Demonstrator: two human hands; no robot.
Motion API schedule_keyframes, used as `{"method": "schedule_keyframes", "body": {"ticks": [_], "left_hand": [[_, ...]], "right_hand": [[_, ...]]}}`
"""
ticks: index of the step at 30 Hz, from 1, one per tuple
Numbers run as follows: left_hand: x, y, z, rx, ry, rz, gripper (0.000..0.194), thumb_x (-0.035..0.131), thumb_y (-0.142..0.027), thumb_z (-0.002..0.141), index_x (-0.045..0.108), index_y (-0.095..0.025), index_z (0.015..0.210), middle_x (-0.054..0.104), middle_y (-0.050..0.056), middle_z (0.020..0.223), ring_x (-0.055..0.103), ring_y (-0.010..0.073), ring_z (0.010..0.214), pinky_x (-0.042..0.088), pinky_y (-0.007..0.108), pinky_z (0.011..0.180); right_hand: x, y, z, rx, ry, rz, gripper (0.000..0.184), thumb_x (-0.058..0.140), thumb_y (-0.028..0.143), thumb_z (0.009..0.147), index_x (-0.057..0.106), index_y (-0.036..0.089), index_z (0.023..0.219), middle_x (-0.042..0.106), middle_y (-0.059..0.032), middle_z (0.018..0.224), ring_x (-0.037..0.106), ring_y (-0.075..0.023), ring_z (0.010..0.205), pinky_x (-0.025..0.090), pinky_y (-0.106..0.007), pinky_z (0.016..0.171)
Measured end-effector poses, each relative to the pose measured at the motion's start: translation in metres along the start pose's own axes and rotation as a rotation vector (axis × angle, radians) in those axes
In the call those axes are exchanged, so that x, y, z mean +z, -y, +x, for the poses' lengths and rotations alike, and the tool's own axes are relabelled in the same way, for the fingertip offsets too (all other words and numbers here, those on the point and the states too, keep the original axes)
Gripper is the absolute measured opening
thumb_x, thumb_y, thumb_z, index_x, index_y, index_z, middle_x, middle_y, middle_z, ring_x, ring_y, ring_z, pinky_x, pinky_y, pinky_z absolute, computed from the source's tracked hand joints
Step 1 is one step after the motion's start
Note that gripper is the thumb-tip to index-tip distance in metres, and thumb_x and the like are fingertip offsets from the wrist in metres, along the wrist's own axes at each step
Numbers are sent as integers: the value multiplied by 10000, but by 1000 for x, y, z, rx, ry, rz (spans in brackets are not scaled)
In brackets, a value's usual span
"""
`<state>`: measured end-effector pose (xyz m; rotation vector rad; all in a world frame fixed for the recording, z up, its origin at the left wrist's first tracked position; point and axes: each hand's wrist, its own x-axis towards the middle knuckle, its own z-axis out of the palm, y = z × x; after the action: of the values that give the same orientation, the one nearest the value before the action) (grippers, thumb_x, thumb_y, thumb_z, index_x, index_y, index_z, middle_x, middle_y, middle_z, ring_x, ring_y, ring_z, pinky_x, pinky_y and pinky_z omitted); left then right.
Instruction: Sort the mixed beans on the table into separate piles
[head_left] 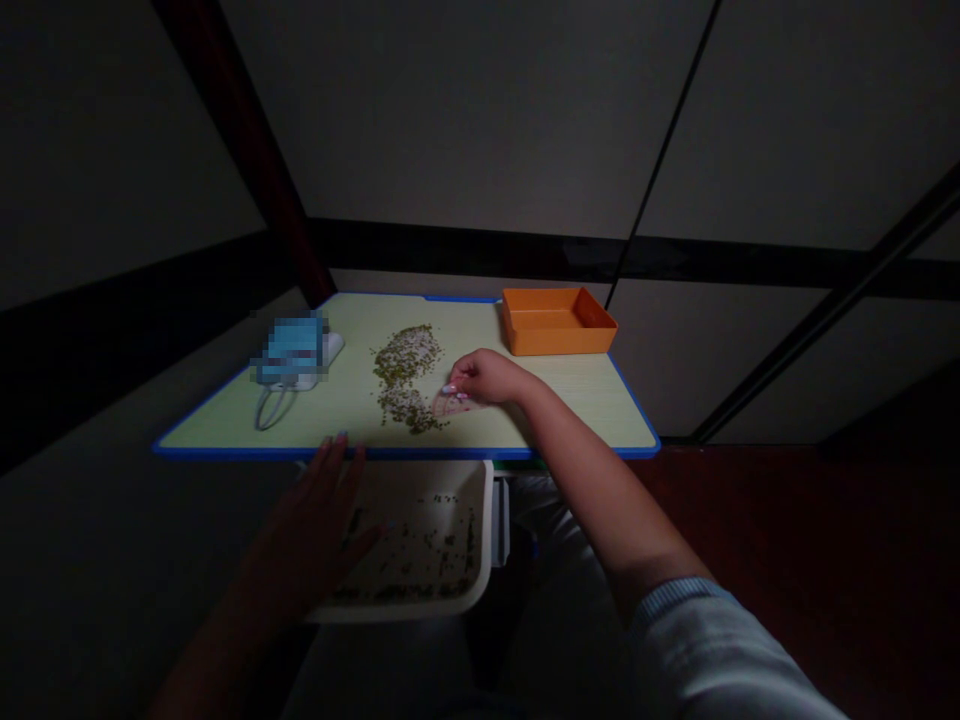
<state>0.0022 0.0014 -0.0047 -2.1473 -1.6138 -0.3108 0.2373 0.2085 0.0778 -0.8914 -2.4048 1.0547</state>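
Note:
My right hand (487, 376) is over the middle of the small table, its fingers pinched on a clear flat plastic piece with red markings (452, 403), which looks like a protractor. The edge of this piece lies beside a spread pile of small green and pale grains (407, 365). I cannot make out single grains well in the dim light. My left hand (330, 510) has its fingers spread, with the fingertips at the table's front edge. Below that edge, partly behind this hand, is a white bin (486, 560) with scattered dark grains inside.
An orange rectangular box (559, 340) stands at the table's back right. On the left lies a blurred-out blue object (292, 345) on a white base, with a grey loop (274, 405) beside it. The pale tabletop (570, 415) has a blue rim, and a panelled wall stands behind.

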Motion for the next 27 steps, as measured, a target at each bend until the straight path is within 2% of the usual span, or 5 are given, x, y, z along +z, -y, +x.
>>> {"method": "schedule_keyframes", "body": {"ticks": [27], "left_hand": [[-3,-1,-1,-26,33,-28,858,414,-603,804,161,-104,1454,148,212,1556,192,350,1426,349,497,1068]], "right_hand": [[-9,1,-8,22,121,73,138,600,189,740,679,86,787,547,35,575,390,-38,479,276,-195,502]]}}
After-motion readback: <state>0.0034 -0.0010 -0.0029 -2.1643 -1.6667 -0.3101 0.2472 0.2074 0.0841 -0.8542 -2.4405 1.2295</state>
